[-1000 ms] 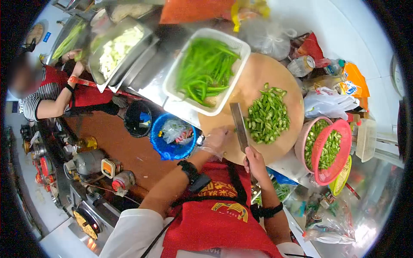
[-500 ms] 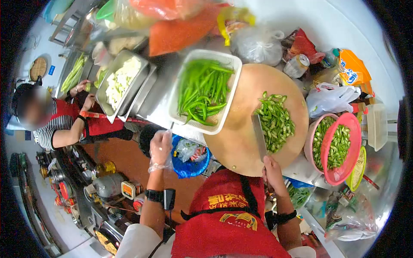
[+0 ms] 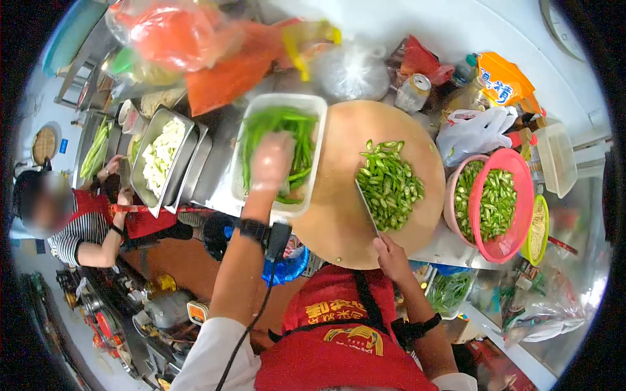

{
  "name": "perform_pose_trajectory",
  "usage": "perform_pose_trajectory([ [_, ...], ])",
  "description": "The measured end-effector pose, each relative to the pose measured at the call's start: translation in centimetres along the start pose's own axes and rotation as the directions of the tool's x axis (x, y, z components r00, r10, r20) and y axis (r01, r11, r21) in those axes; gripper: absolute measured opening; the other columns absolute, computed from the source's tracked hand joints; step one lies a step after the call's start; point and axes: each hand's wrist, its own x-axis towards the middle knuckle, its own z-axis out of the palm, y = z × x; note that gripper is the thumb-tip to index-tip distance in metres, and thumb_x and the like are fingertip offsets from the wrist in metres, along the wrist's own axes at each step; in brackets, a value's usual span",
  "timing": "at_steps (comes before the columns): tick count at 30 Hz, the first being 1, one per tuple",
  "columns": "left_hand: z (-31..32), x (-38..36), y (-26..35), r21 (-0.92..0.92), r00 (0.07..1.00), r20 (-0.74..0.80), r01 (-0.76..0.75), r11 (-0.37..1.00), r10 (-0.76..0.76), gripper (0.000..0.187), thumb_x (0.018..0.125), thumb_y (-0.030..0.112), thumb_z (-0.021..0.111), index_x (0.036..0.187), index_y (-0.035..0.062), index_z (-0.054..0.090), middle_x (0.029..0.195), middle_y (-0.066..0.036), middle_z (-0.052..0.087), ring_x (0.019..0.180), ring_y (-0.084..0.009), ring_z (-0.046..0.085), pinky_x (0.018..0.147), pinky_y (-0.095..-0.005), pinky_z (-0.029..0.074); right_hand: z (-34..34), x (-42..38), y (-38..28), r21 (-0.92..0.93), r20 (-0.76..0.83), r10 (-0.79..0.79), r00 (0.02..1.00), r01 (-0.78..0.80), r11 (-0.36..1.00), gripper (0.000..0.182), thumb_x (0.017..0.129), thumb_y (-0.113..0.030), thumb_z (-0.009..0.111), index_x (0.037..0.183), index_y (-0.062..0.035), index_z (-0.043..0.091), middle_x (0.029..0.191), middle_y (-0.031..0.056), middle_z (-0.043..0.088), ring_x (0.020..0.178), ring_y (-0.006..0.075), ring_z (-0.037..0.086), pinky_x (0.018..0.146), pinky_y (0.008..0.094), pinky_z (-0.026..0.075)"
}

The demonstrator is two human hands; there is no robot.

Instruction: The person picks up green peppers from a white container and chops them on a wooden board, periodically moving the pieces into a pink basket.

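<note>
My left hand (image 3: 272,163), in a clear glove, reaches into the white basket (image 3: 319,140) of long green peppers (image 3: 298,124). Motion blur smears its fingers, so its grip is unclear. My right hand (image 3: 391,258) is closed round the handle of a knife (image 3: 366,207). The blade rests on the round cutting board (image 3: 332,221), along the left side of a pile of sliced green peppers (image 3: 390,186).
Right of the board stand pink baskets (image 3: 501,245) with sliced peppers. Metal trays (image 3: 186,153) with pale chopped vegetable lie left. Bags, a can (image 3: 413,92) and a plastic bag (image 3: 476,133) line the back. A co-worker (image 3: 91,225) stands far left.
My left hand has moved from beside the counter up into the pepper basket. The knife in my right hand stays beside the sliced pile. The whole view has shifted.
</note>
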Motion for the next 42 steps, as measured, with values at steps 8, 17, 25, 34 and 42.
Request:
perform_pose_trajectory([
  [8, -5.1, -11.6, 5.5, -0.808, 0.926, -0.113, 0.125, 0.576, -0.360, 0.013, 0.091, 0.007, 0.052, 0.098, -0.0007, 0.059, 0.087, -0.008, 0.062, 0.078, -0.0172, 0.062, 0.074, -0.0303, 0.051, -0.6, -0.7, -1.4, 0.039, -0.040, -0.092, 0.995, 0.094, 0.995, 0.052, 0.094, -0.043, 0.043, 0.123, -0.0006, 0.051, 0.099, 0.0266, 0.063, 0.096, 0.0356, 0.062, 0.085, 0.0375, 0.046],
  [17, 5.6, -21.2, 4.6, -0.435, 0.645, 0.695, 0.729, 0.529, -0.318, 0.026, 0.086, 0.021, 0.057, 0.090, -0.0043, 0.060, 0.069, -0.012, 0.063, 0.058, -0.0179, 0.062, 0.054, -0.0301, 0.051, -0.7, -0.7, -1.6, -0.021, 0.033, -0.015, 0.999, 0.016, 1.000, 0.053, 0.094, -0.043, 0.043, 0.128, -0.0031, 0.049, 0.086, 0.0241, 0.064, 0.077, 0.0311, 0.063, 0.075, 0.0370, 0.047],
  [25, 5.3, -21.3, 6.5, -0.312, 0.473, 0.859, 0.789, 0.529, -0.199, 0.030, 0.089, 0.026, 0.053, 0.090, -0.0031, 0.062, 0.067, -0.011, 0.063, 0.053, -0.0177, 0.062, 0.051, -0.0306, 0.051, 1.0, -0.5, -2.1, 0.096, 0.092, 0.026, 0.995, -0.035, 0.995, 0.050, 0.094, -0.040, 0.044, 0.133, -0.0094, 0.046, 0.061, 0.0088, 0.054, 0.055, 0.0152, 0.051, 0.056, 0.0334, 0.044],
  [34, 5.0, -21.3, 7.4, -0.385, 0.497, 0.855, 0.799, 0.461, -0.146, 0.029, 0.092, 0.025, 0.049, 0.085, -0.0009, 0.061, 0.068, -0.009, 0.062, 0.052, -0.0177, 0.057, 0.048, -0.0315, 0.048, 1.3, -0.9, -2.3, 0.213, 0.127, 0.087, 0.988, -0.113, 0.971, 0.046, 0.095, -0.035, 0.045, 0.133, -0.0100, 0.047, 0.056, 0.0053, 0.049, 0.047, 0.0121, 0.045, 0.046, 0.0290, 0.040],
  [42, 5.2, -20.8, 7.8, -0.436, 0.521, 0.835, 0.823, 0.363, -0.177, 0.030, 0.093, 0.023, 0.044, 0.084, 0.0004, 0.061, 0.062, -0.008, 0.061, 0.048, -0.0174, 0.055, 0.048, -0.0296, 0.047, 1.5, -1.5, -3.2, 0.069, 0.064, 0.052, 0.997, -0.056, 0.996, 0.049, 0.094, -0.041, 0.042, 0.129, -0.0067, 0.049, 0.089, 0.0205, 0.064, 0.078, 0.0292, 0.062, 0.074, 0.0360, 0.047],
])
